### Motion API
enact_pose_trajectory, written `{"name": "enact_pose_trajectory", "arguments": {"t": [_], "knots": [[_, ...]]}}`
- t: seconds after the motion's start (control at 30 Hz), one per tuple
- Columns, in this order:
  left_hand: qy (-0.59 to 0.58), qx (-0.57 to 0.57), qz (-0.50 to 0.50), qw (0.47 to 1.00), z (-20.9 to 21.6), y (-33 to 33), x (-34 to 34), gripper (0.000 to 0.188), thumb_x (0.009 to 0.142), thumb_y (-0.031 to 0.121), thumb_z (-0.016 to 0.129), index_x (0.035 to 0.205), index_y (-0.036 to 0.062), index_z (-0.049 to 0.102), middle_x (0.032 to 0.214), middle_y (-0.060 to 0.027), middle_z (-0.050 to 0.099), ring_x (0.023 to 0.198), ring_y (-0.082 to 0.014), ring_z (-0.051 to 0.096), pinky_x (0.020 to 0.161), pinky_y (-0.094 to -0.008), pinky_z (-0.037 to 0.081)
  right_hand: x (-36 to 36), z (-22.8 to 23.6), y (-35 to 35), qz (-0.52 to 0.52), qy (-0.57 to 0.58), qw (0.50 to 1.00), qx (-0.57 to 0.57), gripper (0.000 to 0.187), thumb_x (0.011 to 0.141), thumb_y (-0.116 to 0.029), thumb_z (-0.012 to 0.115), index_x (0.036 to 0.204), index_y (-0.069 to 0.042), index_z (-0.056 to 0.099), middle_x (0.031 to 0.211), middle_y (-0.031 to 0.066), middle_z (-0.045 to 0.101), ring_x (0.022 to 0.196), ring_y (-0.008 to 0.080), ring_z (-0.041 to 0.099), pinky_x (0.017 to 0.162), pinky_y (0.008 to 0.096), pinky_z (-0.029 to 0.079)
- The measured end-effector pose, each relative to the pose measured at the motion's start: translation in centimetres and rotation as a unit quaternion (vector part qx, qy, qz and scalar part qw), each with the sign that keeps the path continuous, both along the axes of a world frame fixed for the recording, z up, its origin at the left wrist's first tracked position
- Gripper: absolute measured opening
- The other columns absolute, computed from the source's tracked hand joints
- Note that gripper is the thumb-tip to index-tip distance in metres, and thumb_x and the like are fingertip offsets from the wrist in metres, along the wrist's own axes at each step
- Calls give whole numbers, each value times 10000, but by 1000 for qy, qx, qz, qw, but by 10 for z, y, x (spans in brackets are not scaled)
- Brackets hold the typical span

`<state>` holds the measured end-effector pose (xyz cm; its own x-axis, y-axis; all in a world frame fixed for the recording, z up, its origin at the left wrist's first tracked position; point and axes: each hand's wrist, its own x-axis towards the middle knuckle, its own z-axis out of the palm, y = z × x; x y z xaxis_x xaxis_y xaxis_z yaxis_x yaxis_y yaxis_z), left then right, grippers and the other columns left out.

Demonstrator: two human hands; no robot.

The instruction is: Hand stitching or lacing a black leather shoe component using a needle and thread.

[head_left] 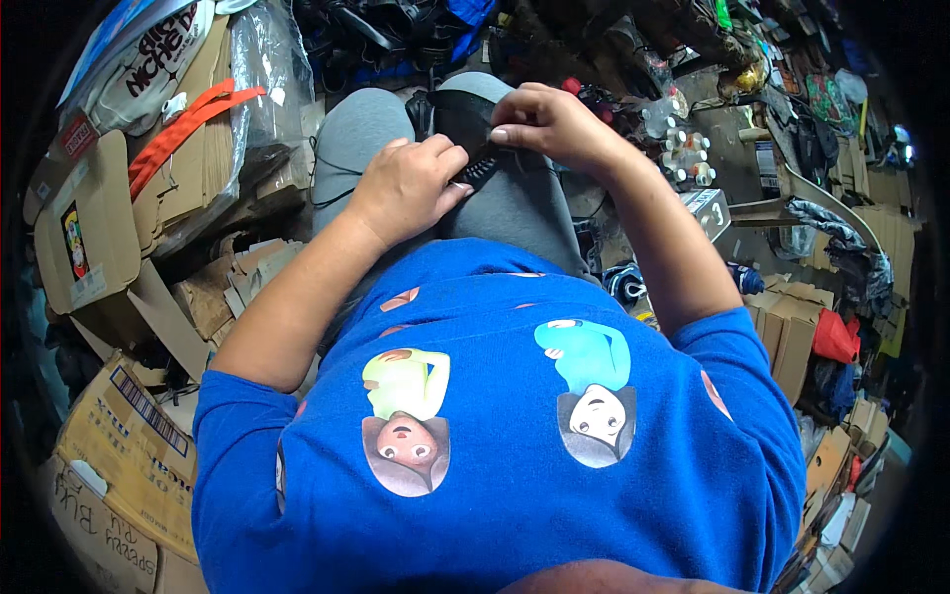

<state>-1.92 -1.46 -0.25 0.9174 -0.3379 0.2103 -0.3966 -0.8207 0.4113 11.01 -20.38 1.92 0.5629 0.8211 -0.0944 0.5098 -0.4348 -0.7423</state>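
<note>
A black shoe-like piece (461,120) lies on my grey-clad thighs, with a ridged strip along its near edge; its exact kind is hard to tell. My left hand (414,186) is closed over its near left side, thumb by the ridged strip. At its right edge my right hand (551,127) pinches with thumb and fingertips; any small thing between them is hidden. Thin black cord (334,176) loops over my left leg, beside the left hand.
Dark shoes (371,30) are heaped beyond my knees. Flattened cardboard (99,233) and an orange-red strap (183,131) stand at left. Small capped bottles (685,153) cluster right of my right forearm, near a curved wooden edge (841,203). Cardboard boxes (787,322) are stacked at right.
</note>
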Motion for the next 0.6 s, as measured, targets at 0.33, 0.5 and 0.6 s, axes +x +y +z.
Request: {"name": "enact_pose_trajectory", "arguments": {"t": [0.33,0.5,0.6], "knots": [[9,11,-4,1000,2,1,-4,262,736,217,693,932,91,573,854,-84,559,734,-299,579,677,-389,466,-21,16,0,7,38,993,-112,304,815,-283,626,758,14,593,628,165,556,573,238,540,573,372,435],[28,11,-3,1000,9,11,-2,253,742,222,705,925,79,605,882,-97,598,769,-292,599,705,-380,479,-21,41,-30,50,50,996,-51,299,827,-157,600,672,8,405,632,52,355,604,126,359,551,314,344],[80,-208,82,971,12,28,6,203,786,188,690,913,31,668,942,-106,653,848,-237,625,767,-308,480,-24,78,-55,-102,142,984,-14,109,817,-104,630,789,-2,604,706,41,511,652,95,476,568,279,397]]}}
